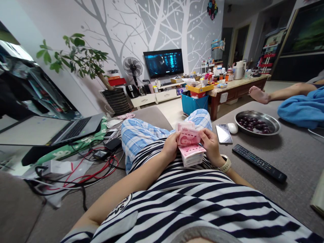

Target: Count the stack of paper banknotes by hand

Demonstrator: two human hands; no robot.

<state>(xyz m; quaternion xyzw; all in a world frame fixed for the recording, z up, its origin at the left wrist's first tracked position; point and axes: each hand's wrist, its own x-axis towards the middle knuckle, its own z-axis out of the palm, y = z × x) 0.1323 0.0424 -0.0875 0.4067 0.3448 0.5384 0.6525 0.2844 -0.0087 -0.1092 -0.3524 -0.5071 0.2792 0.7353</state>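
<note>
A thick stack of pink 100 banknotes (192, 153) rests at my lap, its upper notes bent up and fanned. My left hand (170, 145) is closed round the left side of the stack, thumb on the notes. At the right edge, my right hand (209, 144) pinches the corner of a raised banknote (188, 137) between thumb and fingers. A pale watch (225, 163) is on my right wrist. Some fingers are hidden behind the notes.
On the sofa to my right lie a phone (223, 133), a white mouse (232, 128), a remote (259, 163) and a steel bowl (273, 131) of dark round fruit. Another person's bare foot (259, 94) is beyond. Left are a laptop (81, 130) and tangled cables (101, 172).
</note>
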